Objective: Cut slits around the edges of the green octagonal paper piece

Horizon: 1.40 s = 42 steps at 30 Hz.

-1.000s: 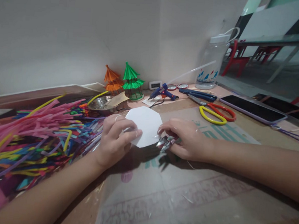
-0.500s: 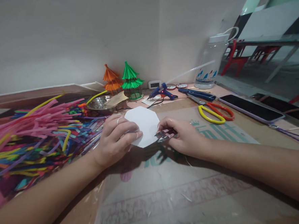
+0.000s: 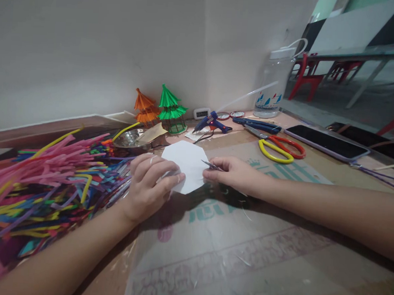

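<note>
A white many-sided piece of card [image 3: 189, 158] is held up above the table in front of me. My left hand [image 3: 155, 176] grips its left and lower edge, thumb laid on the front face, with a pale band round one finger. At the card's right edge is my right hand [image 3: 232, 173], its fingers pinched on a small, thin, dark pointed tool [image 3: 212, 165]. The tool's tip points left and overlaps the card in view; whether it touches the card I cannot tell. The tool's exact kind is unclear, since the fingers cover its rear part.
Pipe cleaners [image 3: 55, 174] heap at left. Behind the hands are a metal bowl [image 3: 127, 139], orange [image 3: 146, 106] and green [image 3: 171, 103] pagoda-like models, and a blue glue gun [image 3: 213, 122]. To the right are scissors [image 3: 279, 148], pliers [image 3: 256, 124], a phone [image 3: 326, 142] and a bottle [image 3: 270, 85].
The dark tool has turned in my right hand: its broad, shiny side showed before, and now it looks thin and pointed. The card has barely moved, and my left hand keeps its hold.
</note>
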Tool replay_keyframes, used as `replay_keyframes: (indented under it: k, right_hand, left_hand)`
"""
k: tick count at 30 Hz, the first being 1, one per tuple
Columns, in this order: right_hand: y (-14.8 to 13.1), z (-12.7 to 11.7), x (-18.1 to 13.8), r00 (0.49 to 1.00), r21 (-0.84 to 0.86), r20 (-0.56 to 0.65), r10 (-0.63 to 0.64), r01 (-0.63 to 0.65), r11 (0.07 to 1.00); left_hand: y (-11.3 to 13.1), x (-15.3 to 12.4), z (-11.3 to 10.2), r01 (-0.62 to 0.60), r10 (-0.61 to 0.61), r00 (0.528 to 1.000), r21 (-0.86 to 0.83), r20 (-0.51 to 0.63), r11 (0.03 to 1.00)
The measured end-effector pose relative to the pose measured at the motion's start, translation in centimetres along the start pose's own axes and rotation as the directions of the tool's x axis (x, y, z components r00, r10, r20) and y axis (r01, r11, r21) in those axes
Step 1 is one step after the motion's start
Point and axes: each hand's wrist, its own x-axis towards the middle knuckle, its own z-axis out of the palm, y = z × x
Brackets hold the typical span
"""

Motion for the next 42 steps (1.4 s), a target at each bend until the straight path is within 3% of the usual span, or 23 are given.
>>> replay_keyframes:
  k: [5, 7, 9, 10, 12, 14, 15, 16, 18, 22, 26, 33, 42]
  right_hand:
    - [0.0, 0.5, -0.1, 0.999, 0.042, 0.037, 0.004, -0.005, 0.999]
    - [0.2, 0.3, -0.1, 0.999, -0.009, -0.002, -0.043, 0.043, 0.999]
    - [0.4, 0.1, 0.0, 0.993, -0.120, -0.060, -0.098, 0.090, 0.989]
    - [0.4, -0.1, 0.0, 0.989, -0.198, -0.085, -0.125, 0.106, 0.974]
    - [0.4, -0.4, 0.0, 0.979, -0.346, -0.107, -0.172, 0.125, 0.930]
    - [0.4, -0.8, 0.0, 0.974, -0.457, -0.105, -0.202, 0.134, 0.880]
    - [0.3, -1.1, -0.1, 0.971, -0.496, -0.102, -0.217, 0.139, 0.857]
    - [0.3, -1.4, -0.1, 0.965, -0.533, -0.105, -0.241, 0.150, 0.833]
    - [0.3, -2.1, -0.1, 0.937, -0.620, -0.119, -0.330, 0.189, 0.761]
    - [0.6, -3.2, 0.0, 0.864, -0.800, -0.078, -0.497, 0.244, 0.549]
    - [0.9, -3.2, -0.1, 0.848, -0.867, -0.007, -0.530, 0.259, 0.425]
    - [0.9, -3.0, -0.2, 0.856, -0.894, 0.001, -0.517, 0.232, 0.383]
    - [1.1, -2.9, -0.2, 0.828, -0.901, 0.014, -0.561, 0.254, 0.353]
  left_hand:
    - [0.2, -0.2, 0.5, -0.028, 0.031, 0.993, -0.030, 0.112, 0.999]
    - [0.3, -0.1, 0.9, 0.079, -0.058, 0.987, -0.141, 0.151, 0.987]
    - [0.6, 0.0, 1.4, 0.320, -0.267, 0.943, -0.318, 0.201, 0.893]
    - [0.7, 0.1, 1.6, 0.462, -0.398, 0.887, -0.405, 0.235, 0.789]
    - [1.1, 0.2, 2.0, 0.697, -0.606, 0.705, -0.517, 0.369, 0.496]
    - [1.6, 0.3, 2.1, 0.828, -0.672, 0.506, -0.523, 0.541, 0.202]
    - [1.8, 0.3, 2.1, 0.855, -0.674, 0.433, -0.509, 0.599, 0.097]
    - [2.0, 0.4, 2.1, 0.867, -0.673, 0.381, -0.499, 0.634, 0.021]
    - [2.3, 0.6, 2.1, 0.854, -0.709, 0.329, -0.517, 0.624, -0.059]
    - [2.4, 1.1, 2.0, 0.820, -0.756, 0.325, -0.568, 0.567, -0.073]
    - [2.5, 1.4, 1.9, 0.808, -0.754, 0.344, -0.586, 0.560, -0.066]
    - [2.4, 1.3, 1.8, 0.816, -0.750, 0.342, -0.575, 0.566, -0.062]
    - [2.5, 1.0, 2.2, 0.814, -0.745, 0.348, -0.578, 0.568, -0.060]
